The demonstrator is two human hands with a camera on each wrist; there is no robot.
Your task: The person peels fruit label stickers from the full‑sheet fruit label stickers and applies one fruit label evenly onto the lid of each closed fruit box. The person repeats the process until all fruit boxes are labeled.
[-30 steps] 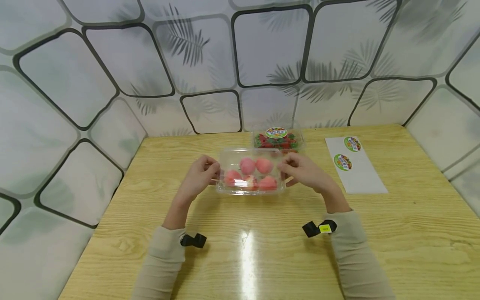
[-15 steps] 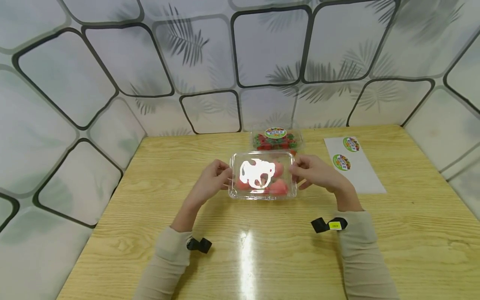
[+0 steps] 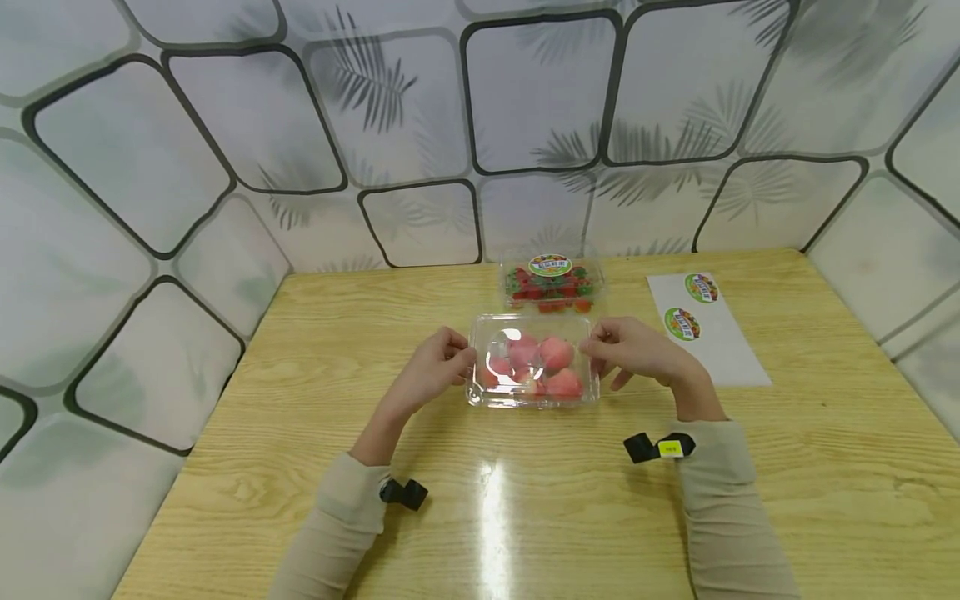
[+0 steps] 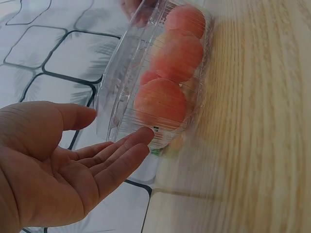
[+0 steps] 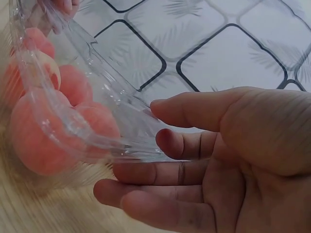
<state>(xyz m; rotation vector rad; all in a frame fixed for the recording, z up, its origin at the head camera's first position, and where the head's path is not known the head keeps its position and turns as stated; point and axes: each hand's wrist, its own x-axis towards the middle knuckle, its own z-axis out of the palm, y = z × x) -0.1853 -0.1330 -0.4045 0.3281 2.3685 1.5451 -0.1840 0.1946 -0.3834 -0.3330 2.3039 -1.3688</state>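
A clear plastic clamshell box, lid down, holds several pinkish peaches and sits low over the wooden table in front of me. At its left end is my left hand; in the left wrist view its fingers are fairly straight, with fingertips at the box's side and thumb by the lid rim. My right hand is at the opposite end. In the right wrist view its thumb tip reaches the lid's edge, while the other fingers lie loosely bent beside the wall.
Just behind stands another clear box of strawberries, with a round fruit sticker on its lid. To the right lies a white backing sheet bearing two similar stickers. A patterned wall borders the table.
The peach box, with both hands at its ends, has shifted right and toward me. A bright glare crossed its lid midway, and more of the strawberry box's front now shows.
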